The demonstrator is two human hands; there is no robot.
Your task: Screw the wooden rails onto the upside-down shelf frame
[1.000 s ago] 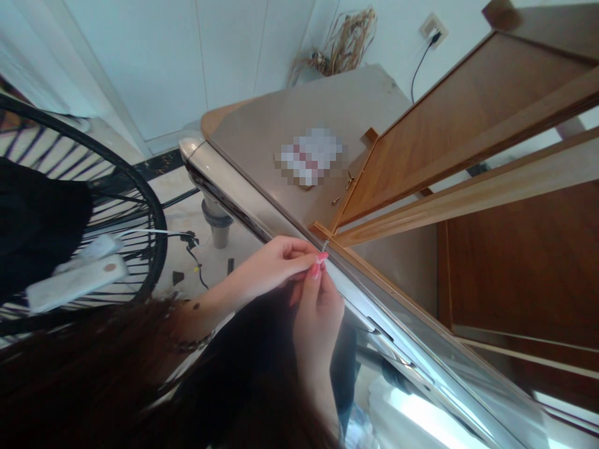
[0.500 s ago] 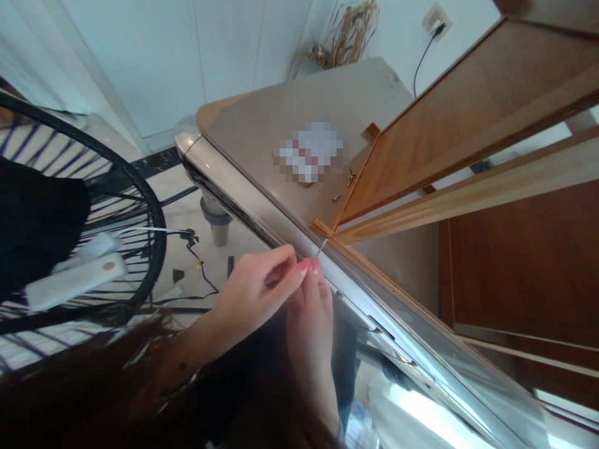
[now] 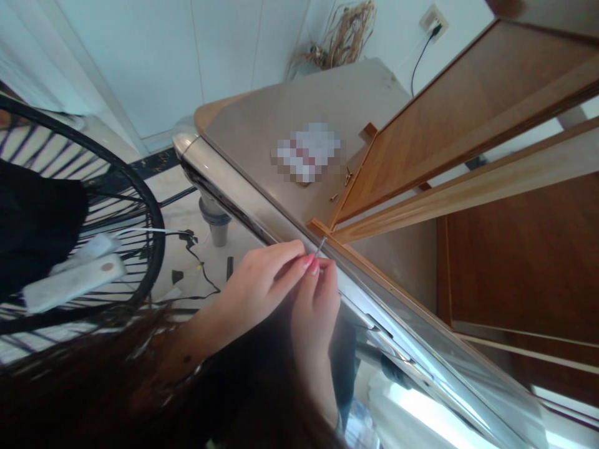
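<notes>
A thin silver metal rod [image 3: 321,246] runs up from my fingertips to the wooden strip at the table's edge, near the joint of the wooden frame [image 3: 334,235]. My left hand [image 3: 264,271] comes from the left, thumb and fingertip pinched at the rod's lower end. Beside it, my right hand [image 3: 317,305] is closed too, its curled fingers and thumb meeting the left fingertips at the same end. The fingers hide that end, so whether it is bent cannot be seen. A small screw [image 3: 334,197] lies on the table past the joint.
The grey-topped table [image 3: 248,134] carries a blurred-out packet [image 3: 309,153] and more small screws [image 3: 349,178]. Wooden panels [image 3: 435,125] rise on the right. A black woven chair [image 3: 156,218] with a white power strip [image 3: 77,284] stands left; a cup [image 3: 216,224] and cables are below.
My right hand has shifted slightly up and right, with its fingers more curled. My left fingertips have moved a little toward the rod. The rod stays at the wooden strip.
</notes>
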